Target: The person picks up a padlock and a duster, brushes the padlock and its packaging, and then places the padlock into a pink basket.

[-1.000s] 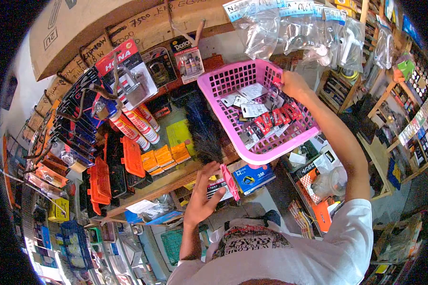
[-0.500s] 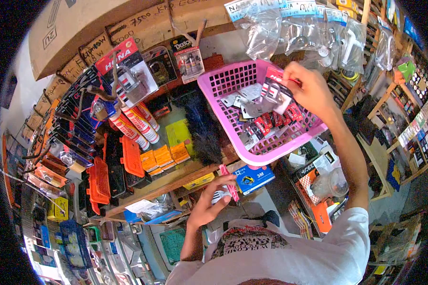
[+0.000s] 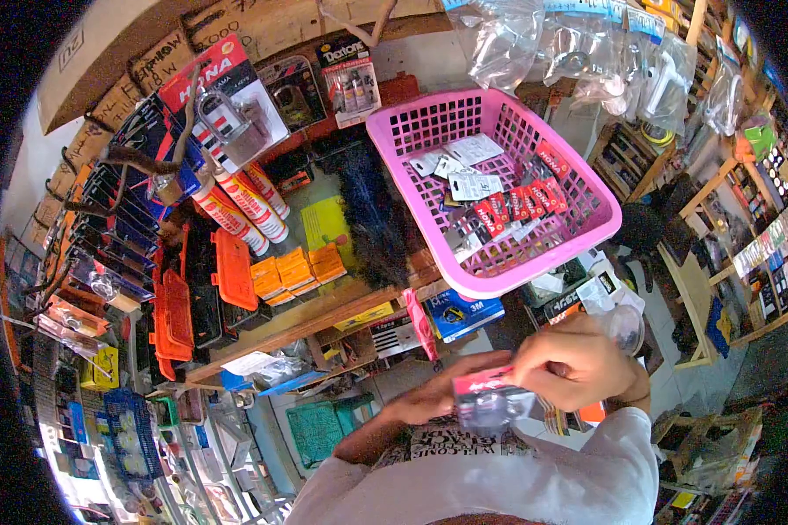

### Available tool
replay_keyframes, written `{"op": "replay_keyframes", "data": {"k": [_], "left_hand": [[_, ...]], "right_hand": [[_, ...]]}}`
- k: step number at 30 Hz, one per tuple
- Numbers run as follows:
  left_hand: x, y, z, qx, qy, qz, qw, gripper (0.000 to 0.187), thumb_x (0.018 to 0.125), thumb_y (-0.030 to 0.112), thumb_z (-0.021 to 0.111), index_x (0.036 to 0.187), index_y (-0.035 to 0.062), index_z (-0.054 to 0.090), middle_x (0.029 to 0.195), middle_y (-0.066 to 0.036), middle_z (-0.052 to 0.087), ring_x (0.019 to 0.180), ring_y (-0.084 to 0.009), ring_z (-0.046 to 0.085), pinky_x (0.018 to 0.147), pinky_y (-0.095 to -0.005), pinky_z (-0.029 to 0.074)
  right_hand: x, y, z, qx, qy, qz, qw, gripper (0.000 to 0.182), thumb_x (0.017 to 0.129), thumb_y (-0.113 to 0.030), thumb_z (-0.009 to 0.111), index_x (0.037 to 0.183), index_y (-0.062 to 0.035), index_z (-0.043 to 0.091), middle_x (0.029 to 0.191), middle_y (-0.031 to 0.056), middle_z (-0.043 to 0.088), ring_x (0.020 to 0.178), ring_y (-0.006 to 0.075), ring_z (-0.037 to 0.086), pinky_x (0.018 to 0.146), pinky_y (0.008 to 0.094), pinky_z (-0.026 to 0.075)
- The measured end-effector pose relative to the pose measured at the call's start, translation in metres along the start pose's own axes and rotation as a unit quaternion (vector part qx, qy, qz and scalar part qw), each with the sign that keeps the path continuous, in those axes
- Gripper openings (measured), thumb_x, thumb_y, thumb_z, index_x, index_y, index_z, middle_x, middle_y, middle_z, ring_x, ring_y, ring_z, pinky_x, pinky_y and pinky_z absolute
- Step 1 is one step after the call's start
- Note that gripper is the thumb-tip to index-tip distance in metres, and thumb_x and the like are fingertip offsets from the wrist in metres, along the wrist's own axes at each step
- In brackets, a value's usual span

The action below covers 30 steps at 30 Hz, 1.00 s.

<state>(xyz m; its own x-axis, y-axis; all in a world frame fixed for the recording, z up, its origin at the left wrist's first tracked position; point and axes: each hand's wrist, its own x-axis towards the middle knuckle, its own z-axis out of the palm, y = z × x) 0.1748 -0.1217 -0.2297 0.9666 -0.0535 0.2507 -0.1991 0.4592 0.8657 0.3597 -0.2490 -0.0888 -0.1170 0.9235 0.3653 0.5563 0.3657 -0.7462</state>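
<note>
My right hand (image 3: 569,363) is closed on a HONA blister pack (image 3: 492,401), its fingers pinching the red top edge. The pack hangs in front of my shirt, and motion blurs the greyish item inside. My left hand (image 3: 433,392) reaches across behind the pack with its fingers stretched out; the fingertips are partly hidden by the pack and my right hand. Ahead stands a pink plastic basket (image 3: 490,287) holding several similar red-topped packs (image 3: 521,203) and pale cards (image 3: 474,185). Just beyond my left hand hangs a pink strip (image 3: 420,324).
Left of the basket, a wooden shelf (image 3: 324,308) carries orange boxes (image 3: 298,269), red-and-white tubes (image 3: 247,206) and orange cases (image 3: 233,269). A large padlock pack (image 3: 223,109) hangs above. Clear bags (image 3: 578,66) hang at upper right. Below is a green stool (image 3: 320,429).
My right hand has brought the blister pack out of the basket and down to my chest. My left hand has moved from beside the pink strip toward the right, behind the pack.
</note>
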Motion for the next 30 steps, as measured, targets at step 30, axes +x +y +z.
{"op": "replay_keyframes", "data": {"k": [30], "left_hand": [[-0.054,-0.02,-0.041,-0.32,0.281,0.125,0.896,0.088,0.084,0.074,0.043,0.143,0.0076,0.039,0.125,-0.028,0.055,0.109,-0.0481,0.059,0.078,-0.0654,0.052]], "right_hand": [[0.079,0.162,0.144,0.755,-0.011,0.287,0.589,0.052,0.102,-0.045,0.04,0.135,-0.0053,0.046,0.099,0.0092,0.065,0.065,0.0181,0.06,0.054,0.0296,0.051]]}}
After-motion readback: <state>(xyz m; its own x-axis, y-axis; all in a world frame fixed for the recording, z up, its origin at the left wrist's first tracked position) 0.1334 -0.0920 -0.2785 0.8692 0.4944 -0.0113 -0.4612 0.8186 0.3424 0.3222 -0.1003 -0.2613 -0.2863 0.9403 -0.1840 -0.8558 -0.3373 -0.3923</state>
